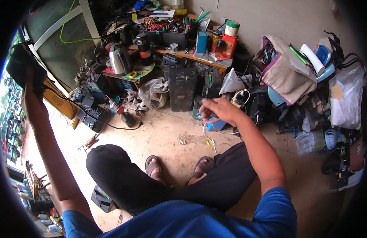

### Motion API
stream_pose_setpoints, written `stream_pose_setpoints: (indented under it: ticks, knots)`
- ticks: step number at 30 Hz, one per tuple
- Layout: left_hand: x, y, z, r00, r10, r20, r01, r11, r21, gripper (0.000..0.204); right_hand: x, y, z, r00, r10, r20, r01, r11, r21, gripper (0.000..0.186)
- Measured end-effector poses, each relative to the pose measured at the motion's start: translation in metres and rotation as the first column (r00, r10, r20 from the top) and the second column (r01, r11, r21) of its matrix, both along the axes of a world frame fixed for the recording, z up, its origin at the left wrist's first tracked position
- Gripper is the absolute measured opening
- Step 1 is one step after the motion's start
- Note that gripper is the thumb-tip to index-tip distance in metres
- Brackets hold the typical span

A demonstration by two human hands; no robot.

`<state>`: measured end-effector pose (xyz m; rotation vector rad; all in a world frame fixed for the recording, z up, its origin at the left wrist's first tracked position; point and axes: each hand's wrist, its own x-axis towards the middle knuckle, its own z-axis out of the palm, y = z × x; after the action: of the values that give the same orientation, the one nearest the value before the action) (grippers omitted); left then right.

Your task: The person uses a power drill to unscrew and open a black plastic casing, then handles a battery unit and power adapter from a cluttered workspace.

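Left hand: my left hand [30, 97] is raised at the far left of the frame, its grip closed around a dark bundle [22, 65] held up near the window edge; what the bundle is, I cannot tell.
Right hand: my right hand [219, 111] sits just right of the frame's centre, fingers [205, 107] pinched together on a thin white wire [209, 137].
Wire: it hangs from my grip in a loop down toward the floor [167, 135], passing a small yellow piece [209, 142] at its lower end.
Blue part: a small blue block [216, 125] sits directly under my right hand, touching or nearly touching the palm; I cannot tell which.
Legs: my knees in black trousers [120, 170] fill the lower middle, sandalled feet [153, 166] on the tan floor.
Upper middle: a black box [182, 89] stands on the floor beside a crumpled clear plastic bag [153, 93].
Upper left: a steel kettle [119, 58] stands on a cluttered low shelf.
Top: a wooden worktop [199, 58] carries a tray of tools and a red container [230, 44].
Right side: a beige cloth [286, 75] is draped over stacked things.
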<state>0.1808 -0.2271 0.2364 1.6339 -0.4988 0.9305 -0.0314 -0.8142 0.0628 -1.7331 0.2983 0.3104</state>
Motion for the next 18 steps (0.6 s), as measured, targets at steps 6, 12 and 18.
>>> stream_pose_setpoints:
  ticks: [6,12,18]
  knots:
    - [-0.027,-0.081,-0.03,0.81,-0.404,-0.425,0.229,0.885,-0.405,0.034,-0.009,0.001,0.041,0.993,-0.086,0.08,0.052,0.933,0.356,0.083]
    - [-0.059,-0.177,-0.064,0.527,-0.709,-0.469,0.271,0.663,-0.698,0.035,-0.002,0.007,0.036,0.984,-0.138,0.11,0.088,0.923,0.375,0.055]
    - [-0.062,-0.201,-0.105,0.119,-0.784,-0.609,0.386,0.602,-0.699,0.039,-0.008,0.012,0.04,0.945,-0.233,0.229,0.065,0.82,0.568,0.035]
